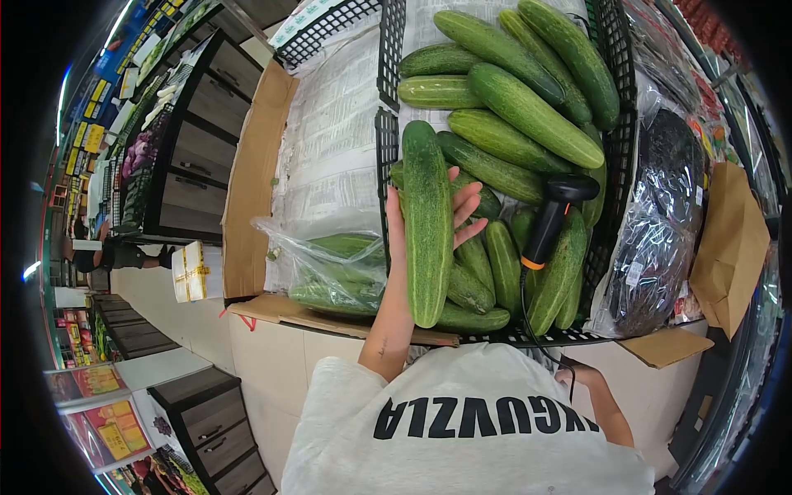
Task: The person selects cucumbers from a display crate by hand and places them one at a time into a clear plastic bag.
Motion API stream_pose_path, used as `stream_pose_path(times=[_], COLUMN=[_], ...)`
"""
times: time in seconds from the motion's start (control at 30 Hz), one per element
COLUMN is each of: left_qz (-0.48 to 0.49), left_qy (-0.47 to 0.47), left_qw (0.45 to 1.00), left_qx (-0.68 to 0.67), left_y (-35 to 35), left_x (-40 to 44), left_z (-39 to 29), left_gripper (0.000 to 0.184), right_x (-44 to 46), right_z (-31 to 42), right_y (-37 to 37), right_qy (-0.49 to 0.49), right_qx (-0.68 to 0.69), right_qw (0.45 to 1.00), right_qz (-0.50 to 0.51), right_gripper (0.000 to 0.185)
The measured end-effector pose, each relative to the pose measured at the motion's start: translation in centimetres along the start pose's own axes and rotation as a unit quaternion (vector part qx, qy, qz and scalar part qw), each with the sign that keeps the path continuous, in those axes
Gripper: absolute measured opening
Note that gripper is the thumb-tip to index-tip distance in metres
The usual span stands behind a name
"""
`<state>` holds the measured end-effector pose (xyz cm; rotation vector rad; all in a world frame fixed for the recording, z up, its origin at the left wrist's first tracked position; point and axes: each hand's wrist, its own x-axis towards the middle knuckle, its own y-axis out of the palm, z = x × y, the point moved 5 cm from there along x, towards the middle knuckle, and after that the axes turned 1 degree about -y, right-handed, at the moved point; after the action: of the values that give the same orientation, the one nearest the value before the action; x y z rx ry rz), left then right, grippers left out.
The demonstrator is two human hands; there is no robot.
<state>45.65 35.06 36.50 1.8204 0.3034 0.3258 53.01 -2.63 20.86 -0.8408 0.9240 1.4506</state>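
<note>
A large green cucumber [426, 231] lies lengthwise across the palm of my left hand [467, 210], with the thumb along one side and the fingertips showing on the other. Beneath it, a black plastic crate [387, 62] holds several more cucumbers [536, 115]. On that pile rests a black handheld device [551, 219] with a rounded head and an orange ring; its cable runs down over the crate's front rim. My right hand [582, 375] is low by my side, close to the cable. Its fingers are mostly hidden, so I cannot make out whether it grips the cable.
Left of the crate, a newspaper-lined bay [330, 140] with cardboard sides contains plastic-bagged cucumbers [334, 280]. Dark wrapped produce [660, 223] and a brown cardboard piece [730, 247] are on the right. Across the aisle stand drawer-fronted shelves [206, 132], a white taped box [198, 272] and another person.
</note>
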Motion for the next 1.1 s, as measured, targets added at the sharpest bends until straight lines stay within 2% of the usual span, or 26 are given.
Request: stream_pose_path(times=[0.07, 0.1, 0.13, 0.17, 0.2, 0.23, 0.27, 0.3, 0.33, 0.37, 0.4, 0.43, 0.47, 0.53, 0.57, 0.6, 0.67, 0.73, 0.8, 0.83, 0.87, 0.93, 0.97, 1.1], left_qz=[0.046, 0.046, 0.063, 0.082, 0.028, -0.026, -0.003, 0.042, 0.071, 0.096, 0.123, 0.143, 0.162, 0.162, 0.158, 0.156, 0.138, 0.142, 0.148, 0.147, 0.146, 0.142, 0.138, 0.137], left_qy=[0.002, -0.001, -0.005, -0.01, 0.01, 0.02, 0.024, -0.004, -0.018, -0.041, -0.059, -0.073, -0.08, -0.09, -0.08, -0.078, -0.072, -0.077, -0.082, -0.086, -0.09, -0.089, -0.09, -0.082], left_qw=[0.999, 0.999, 0.997, 0.995, 0.998, 0.997, 0.997, 0.993, 0.989, 0.983, 0.976, 0.972, 0.968, 0.968, 0.971, 0.973, 0.975, 0.974, 0.973, 0.974, 0.975, 0.977, 0.978, 0.98], left_qx=[-0.01, -0.012, -0.034, -0.06, -0.061, -0.065, -0.074, -0.106, -0.127, -0.15, -0.169, -0.171, -0.171, -0.17, -0.157, -0.154, -0.157, -0.156, -0.155, -0.15, -0.143, -0.134, -0.127, -0.116], left_y=[0.4, 0.2, 0.1, -0.1, 0.1, 0.4, 0.1, 0.2, 0.1, 0.1, 0.1, -0.1, -0.2, 0.2, 0.4, 0.5, 0.4, 0.5, 0.4, 0.2, 0.2, 0.3, 0.4, 0.5], left_x=[-0.1, -0.1, 0.0, 0.0, -0.2, -0.4, -0.4, -0.3, -0.4, -0.5, -0.6, -0.7, -0.7, -0.7, -0.8, -0.9, -0.8, -0.8, -0.8, -0.8, -0.7, -0.7, -0.6, -0.4], left_z=[0.0, 0.0, -0.2, 0.0, -0.2, -0.4, -0.6, -0.7, -0.9, -1.0, -1.2, -1.7, -1.8, -1.7, -2.0, -2.0, -2.0, -1.8, -1.6, -1.5, -1.5, -1.3, -1.3, -1.2], left_gripper=[0.076, 0.076, 0.076, 0.076, 0.073, 0.071, 0.071, 0.071, 0.072, 0.073, 0.075, 0.076, 0.077, 0.077, 0.077, 0.077, 0.077, 0.077, 0.078, 0.078, 0.078, 0.079, 0.079, 0.079], right_x=[1.6, 2.2, 2.9, 3.5, 4.1, 4.9, 4.6, 9.6, 7.3, 4.8, 3.0, 2.8, 1.5, 1.7, 3.1, 3.0, 2.3, 1.4, 0.6, 1.4, 1.6, 1.5, 1.4, 1.8], right_z=[-1.3, -1.7, -2.0, -2.2, -2.7, -3.9, -3.9, -9.5, -9.9, -7.4, -6.7, -7.9, -6.1, -6.7, -9.3, -8.8, -7.2, -6.5, -6.5, -7.0, -7.6, -6.6, -6.9, -7.1], right_y=[-0.1, 0.1, 0.1, -0.1, -0.4, -0.2, -0.3, -0.7, -0.8, -1.4, -1.4, -1.8, -1.5, -1.2, -0.7, -0.6, -0.2, 0.0, 0.1, 0.0, -0.2, -0.7, -0.6, -0.8], right_qy=[0.01, -0.054, -0.05, -0.058, -0.059, -0.09, 0.008, -0.116, -0.017, 0.073, 0.107, 0.134, 0.036, -0.001, 0.082, 0.082, 0.005, 0.01, 0.069, -0.008, -0.008, -0.112, -0.106, -0.117], right_qx=[-0.075, -0.021, -0.017, -0.06, -0.099, -0.002, 0.039, 0.052, 0.119, 0.188, 0.298, 0.334, 0.396, 0.426, 0.448, 0.446, 0.492, 0.514, 0.566, 0.589, 0.589, 0.557, 0.572, 0.545], right_qw=[0.996, 0.998, 0.998, 0.997, 0.993, 0.996, 0.999, 0.992, 0.991, 0.975, 0.947, 0.932, 0.913, 0.901, 0.888, 0.889, 0.868, 0.857, 0.82, 0.804, 0.804, 0.811, 0.804, 0.82], right_qz=[0.036, 0.035, 0.03, 0.003, -0.028, -0.01, 0.006, 0.011, 0.051, 0.094, 0.042, 0.026, 0.091, 0.086, 0.06, 0.064, 0.064, 0.045, 0.046, 0.083, 0.083, 0.142, 0.119, 0.133], right_gripper=[0.036, 0.032, 0.032, 0.037, 0.042, 0.06, 0.073, 0.073, 0.052, 0.033, 0.019, 0.024, 0.032, 0.04, 0.043, 0.043, 0.038, 0.04, 0.04, 0.046, 0.046, 0.049, 0.05, 0.049])
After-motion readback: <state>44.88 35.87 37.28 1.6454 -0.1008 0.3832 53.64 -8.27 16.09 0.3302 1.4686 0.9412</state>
